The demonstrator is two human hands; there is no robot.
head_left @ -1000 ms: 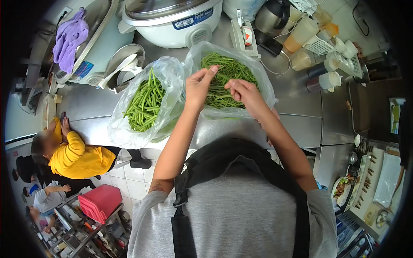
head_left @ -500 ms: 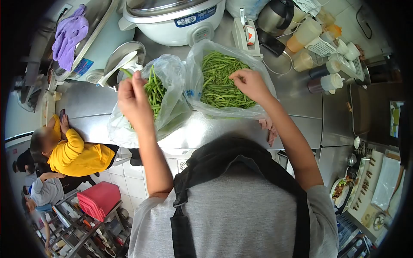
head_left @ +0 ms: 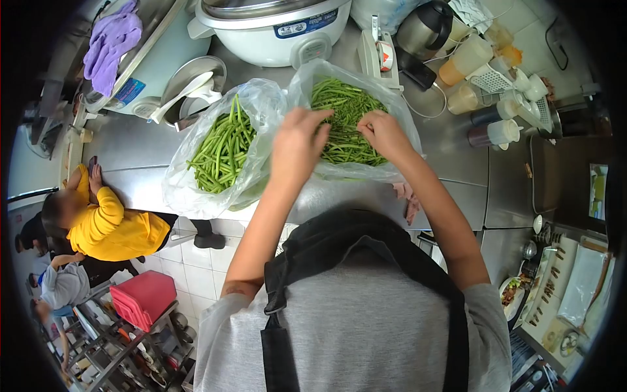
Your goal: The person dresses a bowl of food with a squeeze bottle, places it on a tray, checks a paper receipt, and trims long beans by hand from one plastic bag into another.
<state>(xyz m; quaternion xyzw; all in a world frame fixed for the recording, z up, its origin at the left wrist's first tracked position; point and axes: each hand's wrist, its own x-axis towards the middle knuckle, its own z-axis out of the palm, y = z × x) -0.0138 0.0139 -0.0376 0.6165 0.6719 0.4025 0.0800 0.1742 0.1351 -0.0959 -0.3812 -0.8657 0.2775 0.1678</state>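
Two clear plastic bags lie side by side on the steel counter. The left bag (head_left: pixel 176 186) holds thick cut green stems (head_left: pixel 225 150), and the right bag (head_left: pixel 408 130) is filled with thinner green stalks (head_left: pixel 343 95) with fine tips. My left hand (head_left: pixel 297 144) hovers at the left edge of the right bag's greens, thumb and fingers apart, with no stem visible in it. At the right of the same greens, my right hand (head_left: pixel 385 134) is closed in a pinch. What lies between its fingertips is too small to make out.
A white rice cooker (head_left: pixel 271 36) stands behind the bags, near a metal bowl (head_left: pixel 219 65) with a white ladle (head_left: pixel 179 98). A tape dispenser (head_left: pixel 369 55), steel jug (head_left: pixel 418 29) and sauce bottles (head_left: pixel 486 132) line the back right. A person in yellow (head_left: pixel 117 228) leans on the counter's left end.
My left hand has moved right from above the left bag to the right bag. The green stem it held is out of its fingers. My right hand has shifted slightly right and down.
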